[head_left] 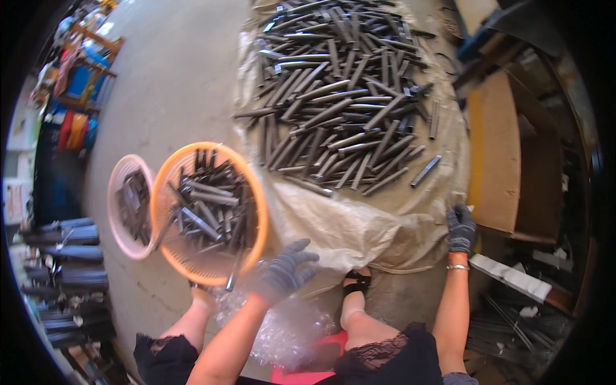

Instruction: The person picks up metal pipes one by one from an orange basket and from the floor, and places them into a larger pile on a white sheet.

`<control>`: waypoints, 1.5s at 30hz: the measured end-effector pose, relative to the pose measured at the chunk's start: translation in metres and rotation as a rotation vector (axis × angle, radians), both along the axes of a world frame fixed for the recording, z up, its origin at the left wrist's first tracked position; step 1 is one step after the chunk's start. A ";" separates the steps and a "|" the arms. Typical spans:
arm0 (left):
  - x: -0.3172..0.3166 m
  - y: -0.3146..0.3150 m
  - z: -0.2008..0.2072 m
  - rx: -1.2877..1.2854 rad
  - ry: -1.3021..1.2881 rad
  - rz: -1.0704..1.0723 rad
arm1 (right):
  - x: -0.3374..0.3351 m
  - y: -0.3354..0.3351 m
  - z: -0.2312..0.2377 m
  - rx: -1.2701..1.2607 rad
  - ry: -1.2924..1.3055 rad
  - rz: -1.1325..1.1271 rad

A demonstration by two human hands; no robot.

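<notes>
My left hand (285, 273), in a grey glove, is held over crumpled clear plastic (282, 330), its fingers apart and nothing in them. On the right, my gloved right hand (461, 229) is closed on the edge of a beige woven sheet (385, 240), which gathers in folds toward it. A large heap of dark metal tubes (340, 96) lies spread on this sheet. Near my left hand stands an orange plastic basket (262, 224) holding more of these short tubes, some sticking past its rim.
Beyond the orange basket is a smaller pink basket (115, 224) with dark pieces. An open cardboard box (497, 154) stands at the right, near a long white carton (511, 277) and thin dark rods (513, 324). Bundled bars (67, 276) are stacked far left. A red stool (301, 375) is beneath me.
</notes>
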State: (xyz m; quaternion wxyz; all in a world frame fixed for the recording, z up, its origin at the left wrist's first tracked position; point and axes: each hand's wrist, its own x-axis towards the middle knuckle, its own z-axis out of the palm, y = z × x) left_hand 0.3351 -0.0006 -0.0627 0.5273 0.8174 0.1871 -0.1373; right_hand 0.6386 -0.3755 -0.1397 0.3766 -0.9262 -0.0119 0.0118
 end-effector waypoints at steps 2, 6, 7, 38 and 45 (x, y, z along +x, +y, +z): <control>-0.032 0.006 -0.010 -0.392 0.123 0.573 | -0.004 0.007 -0.008 0.032 0.113 -0.024; -0.089 0.009 -0.043 -1.398 0.168 1.465 | -0.009 0.052 -0.005 0.159 0.164 0.048; -0.096 0.008 -0.050 -1.574 0.111 1.628 | -0.010 0.063 -0.002 0.156 0.153 0.099; -0.116 -0.006 -0.032 0.431 0.814 -0.434 | -0.098 0.320 -0.075 -0.693 -0.109 1.139; -0.172 -0.005 -0.081 0.271 0.822 -0.286 | -0.098 0.301 -0.087 -0.679 -0.138 1.161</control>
